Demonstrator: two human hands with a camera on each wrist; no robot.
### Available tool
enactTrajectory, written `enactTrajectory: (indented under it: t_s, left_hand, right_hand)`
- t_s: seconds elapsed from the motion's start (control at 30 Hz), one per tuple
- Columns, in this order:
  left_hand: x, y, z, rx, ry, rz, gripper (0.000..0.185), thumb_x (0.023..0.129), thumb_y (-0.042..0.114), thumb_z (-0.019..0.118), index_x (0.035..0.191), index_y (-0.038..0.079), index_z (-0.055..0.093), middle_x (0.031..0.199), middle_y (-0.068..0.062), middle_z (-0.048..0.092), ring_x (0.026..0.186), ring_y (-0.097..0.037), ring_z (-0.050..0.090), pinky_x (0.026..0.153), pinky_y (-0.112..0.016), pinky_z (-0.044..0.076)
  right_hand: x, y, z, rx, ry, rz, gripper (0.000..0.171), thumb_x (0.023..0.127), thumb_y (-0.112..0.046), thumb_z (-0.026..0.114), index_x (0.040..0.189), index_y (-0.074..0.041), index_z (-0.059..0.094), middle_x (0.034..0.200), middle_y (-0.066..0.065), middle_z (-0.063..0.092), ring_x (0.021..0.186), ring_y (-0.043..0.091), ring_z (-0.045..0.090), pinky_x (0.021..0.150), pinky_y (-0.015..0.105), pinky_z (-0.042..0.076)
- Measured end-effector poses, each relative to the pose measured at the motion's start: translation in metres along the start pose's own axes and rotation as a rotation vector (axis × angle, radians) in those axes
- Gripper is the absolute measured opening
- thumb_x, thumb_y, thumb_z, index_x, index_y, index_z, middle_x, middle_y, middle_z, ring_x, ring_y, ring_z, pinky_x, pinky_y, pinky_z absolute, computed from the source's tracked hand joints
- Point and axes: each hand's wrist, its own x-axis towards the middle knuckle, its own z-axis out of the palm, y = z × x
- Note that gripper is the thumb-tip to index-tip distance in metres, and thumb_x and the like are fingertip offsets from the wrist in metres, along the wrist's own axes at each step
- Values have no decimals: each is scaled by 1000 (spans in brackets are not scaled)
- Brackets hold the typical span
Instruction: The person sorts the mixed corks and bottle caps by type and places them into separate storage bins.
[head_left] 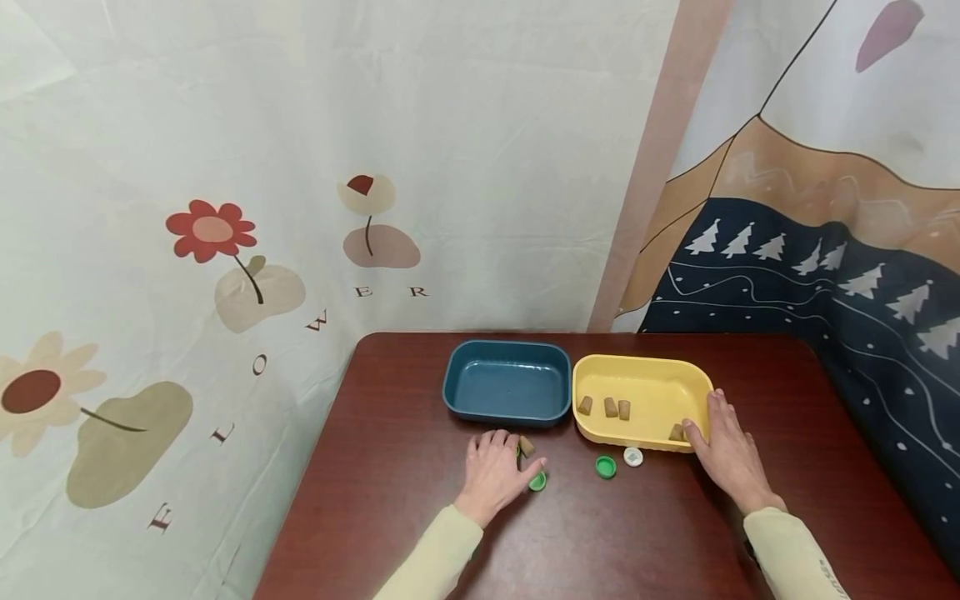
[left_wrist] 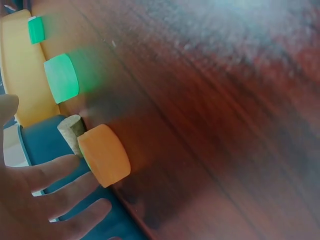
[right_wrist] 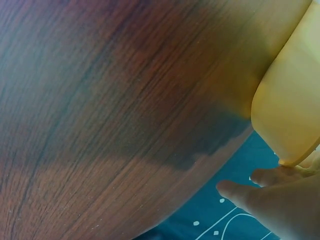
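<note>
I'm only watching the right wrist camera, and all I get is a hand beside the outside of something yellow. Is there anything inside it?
Observer: Yes. From the head view, the yellow tray holds four brown cork-like pieces that I can count.

Visitor: Oh! And where's the person's other hand?

Observer: The left hand is just on the person's side of a blue tray, close to another brown piece; I can't tell if it touches it.

Visitor: Is anything lying just outside the yellow one?

Observer: Two round caps, one green and one whitish, lie side by side along its near edge.
</note>
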Motion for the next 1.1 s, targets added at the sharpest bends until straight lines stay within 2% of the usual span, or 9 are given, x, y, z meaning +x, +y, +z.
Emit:
enactTrajectory:
  t_s: [0.3,0.47,0.63,0.87,1.1]
  left_hand:
    - [4,2,9,24,62,10,60,85,66,70,110,11,73,105,-7,70,106,-29,65,93,-51,50]
    - [8,2,14,52,100,23,53,82,62,75,101,12,74,100,-6,69,102,-29,65,90,-50,50]
    - [9,2,14,54,132,39,36,81,52,81,86,17,72,97,-5,69,99,-29,66,92,-52,51]
    - [8,3,12,17,109,27,26,83,40,83,86,17,72,99,-3,69,105,-28,65,97,-52,50]
    - [5,0,7,-14,187,75,27,82,41,85,88,19,72,103,0,70,108,-24,65,98,-48,51]
  right_hand:
    - [1,1,1,-9,-6,10,85,110,-50,38,162,6,2,168,30,3,150,57,12,106,81,17]
    - [1,0,1,-15,-10,18,85,110,-49,39,162,7,2,168,30,3,150,57,12,107,81,18]
    - [1,0,1,-16,-10,14,85,110,-50,38,162,7,2,168,30,2,150,56,11,106,81,18]
    - [1,0,0,-14,-14,13,85,110,-49,38,162,7,1,168,30,2,150,56,10,106,81,18]
    - [1,0,0,-6,-8,16,85,110,-51,37,162,7,2,168,30,3,151,56,10,107,81,16]
